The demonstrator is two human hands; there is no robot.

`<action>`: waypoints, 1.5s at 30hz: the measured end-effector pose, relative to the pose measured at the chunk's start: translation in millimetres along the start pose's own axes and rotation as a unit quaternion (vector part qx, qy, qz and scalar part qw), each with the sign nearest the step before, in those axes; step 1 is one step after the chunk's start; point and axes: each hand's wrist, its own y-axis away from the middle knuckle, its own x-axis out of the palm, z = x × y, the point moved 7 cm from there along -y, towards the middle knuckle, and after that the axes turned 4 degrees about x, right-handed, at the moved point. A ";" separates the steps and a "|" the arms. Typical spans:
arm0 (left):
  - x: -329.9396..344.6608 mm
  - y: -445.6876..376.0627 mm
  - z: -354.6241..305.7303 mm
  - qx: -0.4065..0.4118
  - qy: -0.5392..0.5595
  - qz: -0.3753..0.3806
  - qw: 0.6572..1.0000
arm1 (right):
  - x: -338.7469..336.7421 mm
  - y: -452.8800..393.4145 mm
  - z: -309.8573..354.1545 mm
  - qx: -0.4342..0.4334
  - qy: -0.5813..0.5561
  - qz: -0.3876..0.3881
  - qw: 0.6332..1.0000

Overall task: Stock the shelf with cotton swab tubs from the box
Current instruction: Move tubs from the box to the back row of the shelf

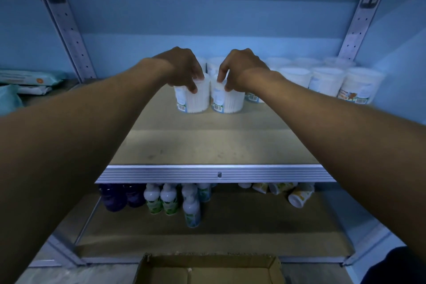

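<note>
Two clear cotton swab tubs stand side by side on the brown shelf board (207, 145). My left hand (182, 68) grips the top of the left tub (192, 101) with its fingertips. My right hand (239, 69) grips the top of the right tub (228, 102) the same way. Both tubs are upright and rest on the board, nearly touching each other. More tubs stand behind them and in a row (322, 79) running to the right along the back wall. The open cardboard box (207, 270) sits below at the bottom edge of view.
A metal shelf lip (216, 174) runs across the front. On the lower shelf stand purple bottles (117, 198), white pump bottles (170, 198) and tipped-over containers (299, 196). Wipe packs (25, 80) lie on the left. Perforated uprights (66, 21) flank the bay.
</note>
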 end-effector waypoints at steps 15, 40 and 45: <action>-11.0 -26.4 7.2 -0.002 0.003 -0.034 0.999 | -2.4 -30.3 -5.0 -0.048 -0.015 -0.054 0.997; 8.8 -35.2 23.5 0.002 0.028 -0.057 0.998 | 3.9 -45.7 -16.6 -0.048 -0.015 -0.008 0.999; 25.3 -23.5 20.8 -0.003 0.007 0.029 1.000 | 0.9 -15.7 -31.1 -0.072 0.018 0.095 0.993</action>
